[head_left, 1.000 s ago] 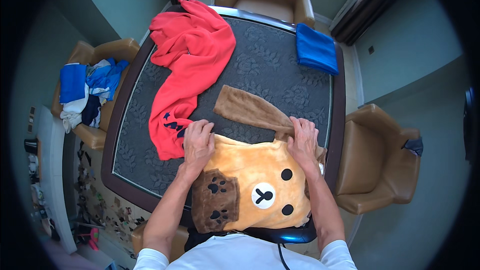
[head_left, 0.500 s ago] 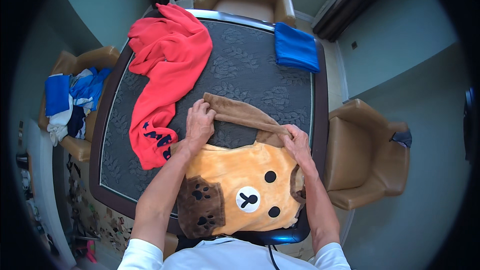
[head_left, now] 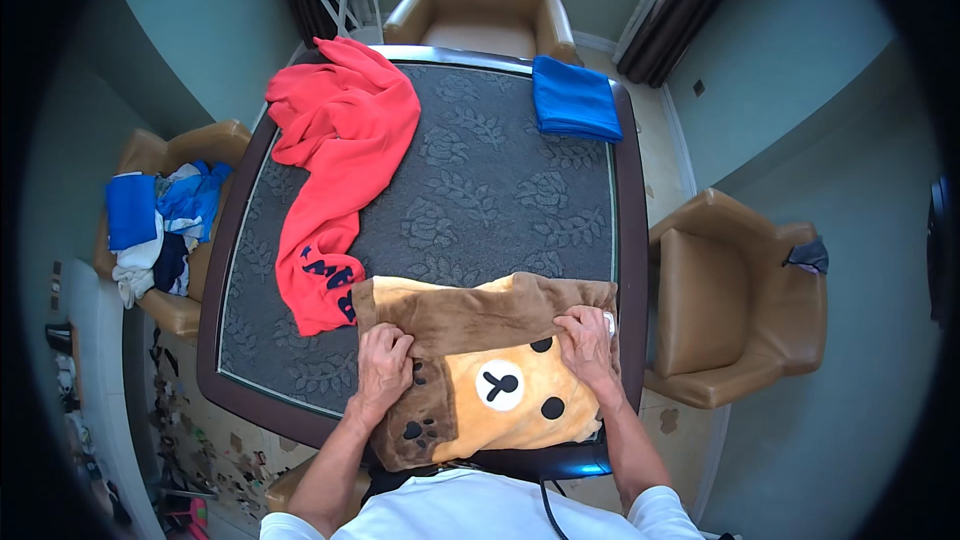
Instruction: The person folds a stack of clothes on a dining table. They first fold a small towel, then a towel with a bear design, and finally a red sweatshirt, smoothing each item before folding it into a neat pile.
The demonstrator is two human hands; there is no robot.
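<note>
Bear-faced garment (head_left: 475, 370) lies at the near edge of the bench (head_left: 440, 215), its fleece spread out between your hands. Your left hand (head_left: 384, 365) is clamped on the brown sleeve (head_left: 475, 318) near its left end, and your right hand (head_left: 586, 340) grips the same band of fleece toward its right end, so your 2 hands are well apart. You have the sleeve laid across the far part of the garment, with a thin strip of tan body showing beyond it. Below the band you see the white muzzle patch (head_left: 498, 398) and 2 black eyes, 1 of them partly covered by the sleeve. Beside your left hand is a brown pocket (head_left: 425, 415) with dark paw prints.

Along the bench's left edge, a rumpled red garment (head_left: 345, 140) runs from the far left corner down to your fleece's far left corner. At the far right corner sits a folded blue cloth (head_left: 577, 100).

Past the far edge stands a tan armchair (head_left: 490, 5); off the right edge, a second armchair (head_left: 715, 305). Off the left edge, a third armchair (head_left: 175, 314) holds a pile of blue, white and navy clothes (head_left: 168, 225).
</note>
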